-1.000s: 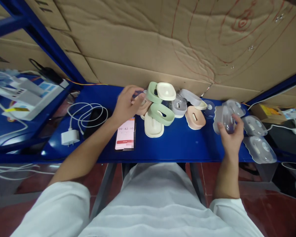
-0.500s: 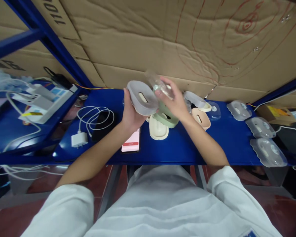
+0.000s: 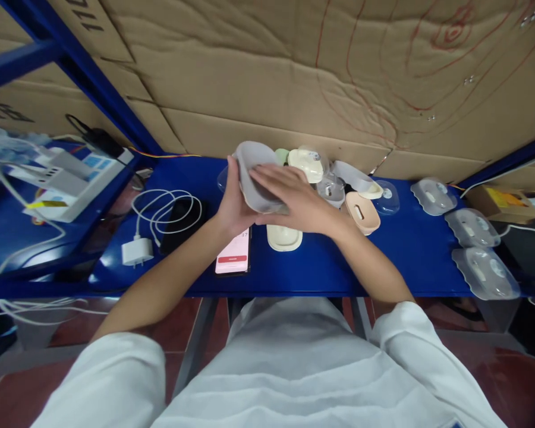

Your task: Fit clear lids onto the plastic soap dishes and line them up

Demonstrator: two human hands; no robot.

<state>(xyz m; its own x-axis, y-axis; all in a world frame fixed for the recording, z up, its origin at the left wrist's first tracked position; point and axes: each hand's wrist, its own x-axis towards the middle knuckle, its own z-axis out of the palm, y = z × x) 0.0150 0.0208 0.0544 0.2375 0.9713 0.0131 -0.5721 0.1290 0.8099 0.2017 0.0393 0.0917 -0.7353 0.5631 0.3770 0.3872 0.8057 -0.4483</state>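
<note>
Head view: just beyond the phone, the left hand is closed around the grey dish's left side; its long axis slants far-left to near-right. The right hand covers the right end, fingers extended; whether they grip, I can't tell. The left fingers underneath are hidden.

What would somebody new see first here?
Probably the gray soap dish held up in the left hand, with the right hand over it. Red rings curve across the cardboard behind, upper right, and a lit phone lies on the blue table below the left hand.
</note>
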